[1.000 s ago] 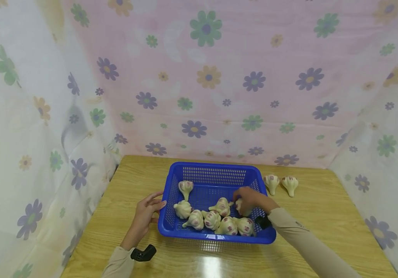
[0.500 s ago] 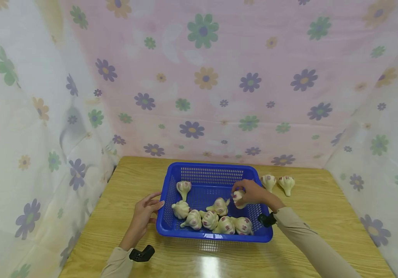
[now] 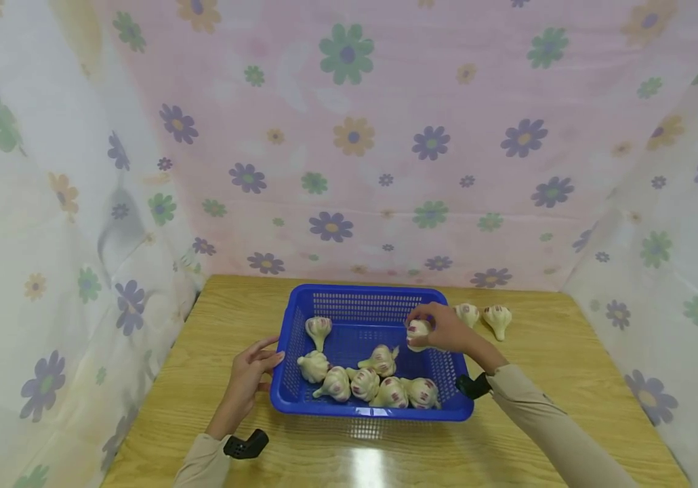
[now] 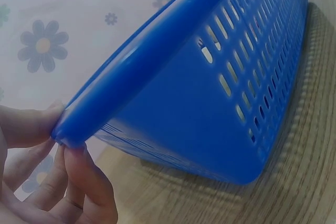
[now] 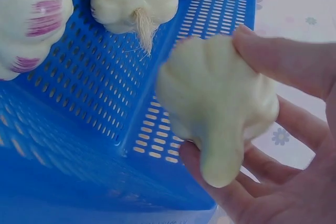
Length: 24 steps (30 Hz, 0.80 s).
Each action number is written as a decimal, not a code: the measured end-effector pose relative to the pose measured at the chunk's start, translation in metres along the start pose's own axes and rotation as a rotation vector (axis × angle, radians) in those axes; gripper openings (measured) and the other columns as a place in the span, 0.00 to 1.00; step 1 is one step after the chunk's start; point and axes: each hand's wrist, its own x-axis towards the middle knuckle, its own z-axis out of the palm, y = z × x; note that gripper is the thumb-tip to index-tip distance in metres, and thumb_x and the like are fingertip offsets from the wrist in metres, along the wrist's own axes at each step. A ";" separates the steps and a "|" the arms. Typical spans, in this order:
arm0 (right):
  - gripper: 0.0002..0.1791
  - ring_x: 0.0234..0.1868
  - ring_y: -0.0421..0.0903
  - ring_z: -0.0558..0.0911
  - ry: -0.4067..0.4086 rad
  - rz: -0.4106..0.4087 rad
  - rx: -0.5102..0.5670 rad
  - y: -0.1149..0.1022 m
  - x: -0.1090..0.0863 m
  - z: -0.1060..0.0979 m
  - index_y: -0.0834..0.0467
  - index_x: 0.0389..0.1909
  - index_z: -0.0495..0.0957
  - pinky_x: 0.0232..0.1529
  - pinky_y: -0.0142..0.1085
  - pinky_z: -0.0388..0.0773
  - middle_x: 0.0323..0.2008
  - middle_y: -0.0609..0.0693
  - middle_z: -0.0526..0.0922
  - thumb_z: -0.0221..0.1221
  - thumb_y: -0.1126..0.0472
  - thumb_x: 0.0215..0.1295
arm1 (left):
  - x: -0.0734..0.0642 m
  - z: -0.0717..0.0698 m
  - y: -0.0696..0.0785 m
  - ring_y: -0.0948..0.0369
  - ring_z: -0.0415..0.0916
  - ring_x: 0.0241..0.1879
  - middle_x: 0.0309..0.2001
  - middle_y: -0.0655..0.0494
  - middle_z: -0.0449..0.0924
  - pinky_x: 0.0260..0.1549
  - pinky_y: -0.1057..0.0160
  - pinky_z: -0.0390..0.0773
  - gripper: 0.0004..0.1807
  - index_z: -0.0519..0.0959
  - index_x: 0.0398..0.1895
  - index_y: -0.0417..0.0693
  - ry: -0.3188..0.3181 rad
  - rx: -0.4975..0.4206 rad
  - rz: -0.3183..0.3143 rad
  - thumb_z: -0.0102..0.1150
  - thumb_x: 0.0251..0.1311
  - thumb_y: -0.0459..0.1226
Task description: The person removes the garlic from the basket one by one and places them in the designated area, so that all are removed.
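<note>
A blue plastic basket [image 3: 370,413] with slotted walls stands on the table, several garlic bulbs [image 3: 335,384] lying inside it. My left hand [image 3: 248,377] pinches its left rim between thumb and fingers, as the left wrist view shows up close. Over the right part of the basket, my right hand [image 3: 451,331] grips one garlic bulb [image 5: 218,98]. In the right wrist view its stem points toward the camera, the thumb on one side and fingers on the other. Below it, another bulb [image 5: 135,1] with roots showing sits in the basket.
Two more garlic bulbs [image 3: 498,320] lie on the wooden table [image 3: 544,379] just right of the basket, one partly behind my right hand. Flower-printed cloth [image 3: 349,135] encloses the table at the back and both sides.
My right hand has raised the garlic bulb from among the others, upward and toward the back of the basket. The left hand stays at the rim. The head view has shifted slightly.
</note>
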 end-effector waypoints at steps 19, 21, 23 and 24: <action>0.25 0.43 0.56 0.78 0.234 0.140 0.018 0.007 -0.019 -0.031 0.57 0.49 0.77 0.37 0.46 0.78 0.46 0.57 0.78 0.68 0.49 0.54 | -0.005 0.001 0.006 0.60 0.76 0.26 0.41 0.48 0.81 0.15 0.63 0.77 0.38 0.78 0.54 0.59 0.001 0.010 -0.021 0.74 0.32 0.55; 0.26 0.43 0.57 0.78 0.248 0.138 0.011 0.008 -0.021 -0.035 0.58 0.50 0.77 0.37 0.46 0.78 0.46 0.57 0.78 0.68 0.49 0.54 | -0.008 0.002 0.009 0.61 0.76 0.26 0.40 0.50 0.81 0.15 0.64 0.77 0.36 0.78 0.55 0.58 0.000 0.009 -0.016 0.73 0.36 0.53; 0.26 0.42 0.57 0.78 0.262 0.131 0.007 0.009 -0.024 -0.039 0.60 0.51 0.77 0.35 0.45 0.78 0.45 0.58 0.79 0.68 0.51 0.54 | -0.011 0.003 0.013 0.62 0.76 0.25 0.38 0.50 0.82 0.14 0.63 0.77 0.33 0.77 0.55 0.55 -0.005 0.007 0.005 0.73 0.41 0.49; 0.26 0.42 0.57 0.78 0.273 0.134 0.004 0.010 -0.025 -0.041 0.60 0.51 0.77 0.33 0.43 0.78 0.44 0.59 0.79 0.69 0.51 0.53 | -0.012 0.003 0.014 0.62 0.76 0.24 0.38 0.51 0.82 0.14 0.63 0.77 0.32 0.77 0.55 0.55 -0.007 0.008 0.006 0.72 0.42 0.48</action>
